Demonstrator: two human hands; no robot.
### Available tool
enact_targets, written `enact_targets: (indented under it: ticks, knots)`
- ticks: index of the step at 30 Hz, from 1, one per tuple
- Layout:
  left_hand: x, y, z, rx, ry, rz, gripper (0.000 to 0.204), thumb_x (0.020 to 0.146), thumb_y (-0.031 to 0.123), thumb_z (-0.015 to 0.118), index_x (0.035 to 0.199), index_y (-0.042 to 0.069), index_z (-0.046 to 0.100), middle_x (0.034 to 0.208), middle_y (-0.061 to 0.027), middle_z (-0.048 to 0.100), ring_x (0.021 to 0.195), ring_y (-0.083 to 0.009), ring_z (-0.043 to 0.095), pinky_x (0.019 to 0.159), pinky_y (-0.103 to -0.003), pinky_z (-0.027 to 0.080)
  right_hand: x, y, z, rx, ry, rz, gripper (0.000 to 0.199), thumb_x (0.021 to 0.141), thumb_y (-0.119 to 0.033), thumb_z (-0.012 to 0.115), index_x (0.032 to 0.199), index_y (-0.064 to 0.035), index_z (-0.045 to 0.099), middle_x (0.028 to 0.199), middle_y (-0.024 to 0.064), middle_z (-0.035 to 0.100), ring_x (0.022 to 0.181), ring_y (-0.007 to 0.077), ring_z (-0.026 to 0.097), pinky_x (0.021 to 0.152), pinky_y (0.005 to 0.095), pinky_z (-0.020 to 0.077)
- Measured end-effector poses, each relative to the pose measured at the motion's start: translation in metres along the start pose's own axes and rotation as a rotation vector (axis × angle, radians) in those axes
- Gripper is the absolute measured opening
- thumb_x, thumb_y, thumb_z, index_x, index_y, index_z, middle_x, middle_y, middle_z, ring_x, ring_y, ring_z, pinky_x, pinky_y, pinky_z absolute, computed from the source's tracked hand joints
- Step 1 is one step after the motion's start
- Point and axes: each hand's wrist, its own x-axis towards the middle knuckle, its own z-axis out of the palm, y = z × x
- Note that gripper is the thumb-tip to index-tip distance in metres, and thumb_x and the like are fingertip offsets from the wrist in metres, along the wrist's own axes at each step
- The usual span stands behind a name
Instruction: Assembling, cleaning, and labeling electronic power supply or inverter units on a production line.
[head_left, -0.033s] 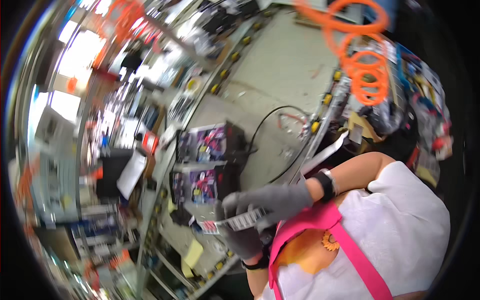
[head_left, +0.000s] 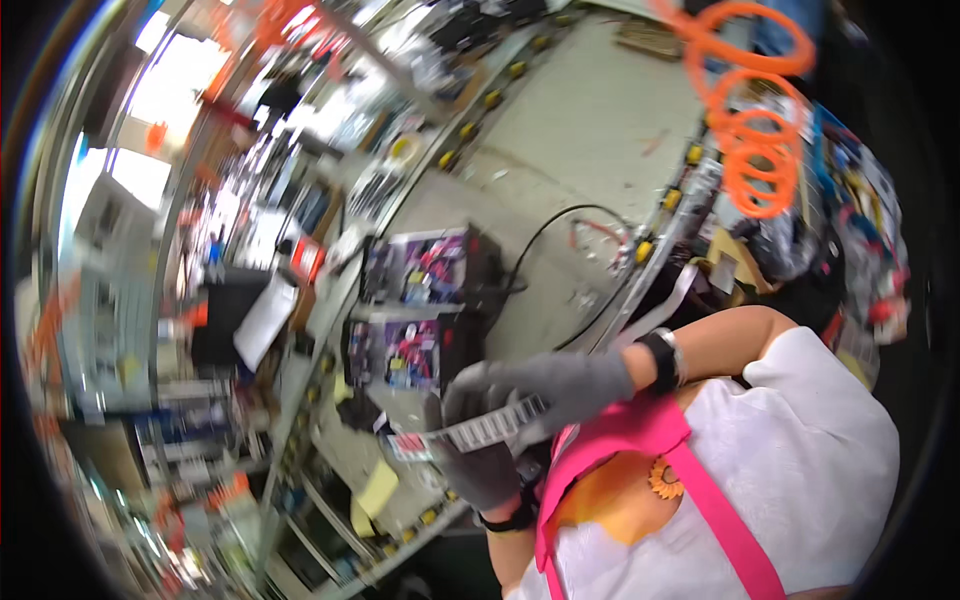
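Observation:
Both my hands wear grey gloves and meet over the near end of the work surface. My right hand [head_left: 570, 385] comes in from the right, its fingers bent over a white strip of labels [head_left: 490, 428] with black bars. From below, my left hand [head_left: 482, 475] closes around the same strip. One end of the strip, with a red patch, sticks out left of the hands. Just beyond them stand two black open-faced units [head_left: 405, 345] with colourful parts inside, side by side. The fingertips are partly hidden by each other and the strip.
A black cable [head_left: 545, 225] loops from the units across the grey-green line surface [head_left: 570, 110], edged with yellow rollers. An orange coiled hose [head_left: 760, 150] hangs at upper right. Yellow paper [head_left: 375, 495] lies near the left edge. Cluttered shelves stand left, a heaped cart right.
The view has shifted slightly, so the bench and units sit a little differently in the picture. My hands keep hold of the label strip, whose bars show more sharply.

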Motion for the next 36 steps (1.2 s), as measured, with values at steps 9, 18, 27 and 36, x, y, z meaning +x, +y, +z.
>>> enact_targets:
  ticks: [9,18,27,36]
  knots:
    - [-0.006,0.061,-0.095,-0.330,0.112,0.399,0.038,0.096,0.028,0.045,0.124,0.003,0.050,0.086,-0.0032,0.058,0.064,-0.0127,0.050,0.079,-0.033,0.044,-0.010,0.070,-0.094,-0.019,-0.527,0.452,0.042,0.090,-0.028,0.058,0.118,0.0028,0.054,0.104,0.0073,0.064,0.091,0.0177,0.060,0.083,0.0319,0.0465]
    - [-0.016,0.057,-0.113,0.110,0.427,0.647,0.050,0.089,0.013,0.054,0.134,0.003,0.036,0.081,-0.0049,0.057,0.064,-0.0118,0.051,0.070,-0.030,0.047,0.001,0.074,-0.111,-0.333,-0.791,0.654,0.033,0.085,-0.027,0.065,0.097,0.0040,0.065,0.081,0.0023,0.065,0.074,0.0106,0.055,0.068,0.0269,0.0453]
    - [-0.018,-0.034,-0.053,0.728,0.109,0.291,0.075,0.085,0.008,0.055,0.145,0.004,0.010,0.086,-0.0081,0.060,0.068,-0.0105,0.052,0.066,-0.024,0.044,0.060,0.057,-0.002,0.229,-0.053,0.511,0.029,0.086,-0.032,0.063,0.096,-0.0045,0.067,0.069,-0.0052,0.057,0.055,0.0000,0.044,0.048,0.0174,0.0333]
    - [-0.016,-0.006,-0.055,0.346,0.404,0.191,0.078,0.082,-0.002,0.057,0.145,0.013,0.015,0.079,-0.0036,0.054,0.056,-0.0053,0.046,0.046,-0.019,0.039,0.043,0.079,-0.015,0.018,-0.499,0.303,0.037,0.088,-0.032,0.059,0.110,-0.0030,0.062,0.091,0.0023,0.064,0.075,0.0091,0.053,0.067,0.0253,0.0451]
